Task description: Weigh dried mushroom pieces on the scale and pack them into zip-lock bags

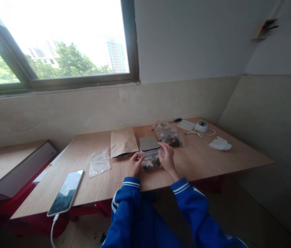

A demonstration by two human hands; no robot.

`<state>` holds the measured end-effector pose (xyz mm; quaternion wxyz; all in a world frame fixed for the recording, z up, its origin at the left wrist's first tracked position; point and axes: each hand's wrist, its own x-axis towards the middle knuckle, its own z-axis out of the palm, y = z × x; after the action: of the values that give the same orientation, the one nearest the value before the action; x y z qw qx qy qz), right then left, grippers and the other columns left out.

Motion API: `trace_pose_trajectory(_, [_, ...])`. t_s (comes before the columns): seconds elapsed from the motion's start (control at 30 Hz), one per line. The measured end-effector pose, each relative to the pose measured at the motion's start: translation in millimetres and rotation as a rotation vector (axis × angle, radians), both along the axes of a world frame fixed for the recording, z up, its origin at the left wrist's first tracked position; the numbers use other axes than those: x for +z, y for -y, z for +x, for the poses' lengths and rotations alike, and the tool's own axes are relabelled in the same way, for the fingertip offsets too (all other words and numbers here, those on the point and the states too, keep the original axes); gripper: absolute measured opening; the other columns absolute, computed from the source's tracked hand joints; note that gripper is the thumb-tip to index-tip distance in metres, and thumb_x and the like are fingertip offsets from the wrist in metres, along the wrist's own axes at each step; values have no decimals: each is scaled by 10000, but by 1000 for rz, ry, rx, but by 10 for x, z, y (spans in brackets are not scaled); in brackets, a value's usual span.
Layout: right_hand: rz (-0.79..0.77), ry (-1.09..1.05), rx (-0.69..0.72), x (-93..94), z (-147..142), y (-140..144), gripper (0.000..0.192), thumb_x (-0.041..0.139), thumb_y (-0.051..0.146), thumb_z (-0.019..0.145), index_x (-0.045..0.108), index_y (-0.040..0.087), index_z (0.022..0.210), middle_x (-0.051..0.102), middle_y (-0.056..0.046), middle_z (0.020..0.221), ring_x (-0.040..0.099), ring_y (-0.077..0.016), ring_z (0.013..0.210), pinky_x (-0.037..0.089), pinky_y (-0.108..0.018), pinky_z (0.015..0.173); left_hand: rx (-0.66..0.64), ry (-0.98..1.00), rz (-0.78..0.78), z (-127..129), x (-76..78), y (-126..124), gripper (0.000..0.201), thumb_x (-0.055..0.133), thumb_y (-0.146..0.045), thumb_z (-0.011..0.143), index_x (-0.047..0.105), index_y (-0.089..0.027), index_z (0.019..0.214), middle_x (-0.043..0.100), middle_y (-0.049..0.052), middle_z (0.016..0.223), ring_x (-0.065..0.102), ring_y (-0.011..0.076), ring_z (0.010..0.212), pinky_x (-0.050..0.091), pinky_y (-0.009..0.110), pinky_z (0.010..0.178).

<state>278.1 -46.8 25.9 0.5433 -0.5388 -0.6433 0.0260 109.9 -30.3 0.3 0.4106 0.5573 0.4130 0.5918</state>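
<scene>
Far to the left of my hands I see a phone (pixel 66 192) lying at the table's (pixel 212 162) near edge, its cable hanging off. Closer in, still left of the left hand, a crumpled clear bag (pixel 99 162) lies flat, and a brown paper pouch (pixel 123 142) lies just beyond it. My left hand (pixel 135 164) has its fingers curled in, pinching the left end of a small zip bag (pixel 151 161) with dark bits inside — the bag sits between both hands, on the table. My right hand (pixel 167 157) pinches the bag's upper right edge, fingers drawn together. Just past the hands sits a small grey scale (pixel 149 143). Right of it lies another filled clear bag (pixel 171 138); farther right, a white round device (pixel 201 126) and a crumpled tissue (pixel 220 143).
</scene>
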Motion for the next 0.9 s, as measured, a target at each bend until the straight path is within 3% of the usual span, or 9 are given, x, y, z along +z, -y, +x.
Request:
trace_pose_trajectory(0.13, [-167,449,245,314,-168,-40,162,526,218,849,670,206,924,670,-58,982,531,-210,1010,317,-354,925,-21,-16,18,-14,-21,1,256,670,-424,712,669,-184,798,660,23,782,579,147,704,429,248,628])
trace_pose_trajectory(0.23, [-309,586,315,405,-211,-127,163,524,228,870,685,203,864,695,-43,875,563,-187,879,328,-318,829,-22,-21,11,-25,-27,14,251,660,-425,724,659,-178,772,650,14,741,564,133,657,405,234,592])
trace_pose_trajectory(0.33, [-344,661,280,419,-198,-178,176,515,185,872,687,209,846,692,-43,827,565,-178,830,306,-305,792,-28,-27,5,-20,-35,23,253,662,-424,723,646,-172,739,637,10,708,548,127,626,384,227,564])
trace_pose_trajectory(0.53, [-269,749,165,364,-269,-129,184,507,139,857,677,202,824,678,-65,810,553,-195,829,287,-313,780,-14,-37,20,-5,-32,23,258,664,-435,718,635,-181,752,641,18,737,573,150,677,392,232,585])
trace_pose_trajectory(0.73, [-243,682,176,261,-226,-144,224,479,324,919,688,241,922,700,-52,840,562,-204,835,305,-309,761,83,-23,27,-24,-15,30,261,635,-460,735,639,-204,780,651,24,772,588,170,741,405,242,616])
trace_pose_trajectory(0.9, [-261,719,161,258,-132,-150,277,478,329,919,714,210,835,702,-76,779,579,-189,753,301,-311,758,75,-14,27,-15,-19,32,268,636,-464,732,648,-201,783,652,23,763,589,172,740,410,243,615])
